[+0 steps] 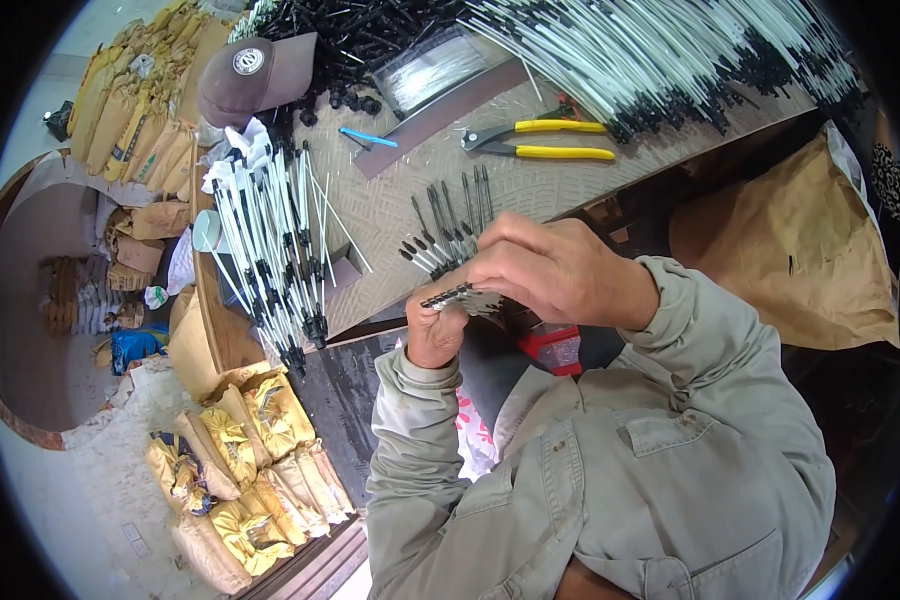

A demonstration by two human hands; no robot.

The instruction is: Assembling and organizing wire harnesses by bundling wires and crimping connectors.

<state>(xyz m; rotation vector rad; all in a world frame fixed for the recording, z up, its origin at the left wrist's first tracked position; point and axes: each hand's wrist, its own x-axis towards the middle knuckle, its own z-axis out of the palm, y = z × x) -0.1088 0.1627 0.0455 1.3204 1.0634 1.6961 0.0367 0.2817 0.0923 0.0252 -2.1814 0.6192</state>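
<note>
A bundle of thin white and dark rods with black tips [428, 256] is held between my hands, close in front of my body. My left hand [436, 332] is closed around the bundle from the near left. From the right, my right hand [560, 268] bends over the same rods with its fingers pressed together on them. The tips fan out past my fingers towards the table, and a tight row of black ends [448, 297] faces me. My fingers hide the middle of the bundle.
Pliers with yellow handles [560, 127], a blue-handled tool [368, 137] and a cap [258, 78] lie on the table. Piles of white rods [660, 60] lie at the far right, with more rods [270, 230] at left. Brown paper packages [240, 440] sit lower left.
</note>
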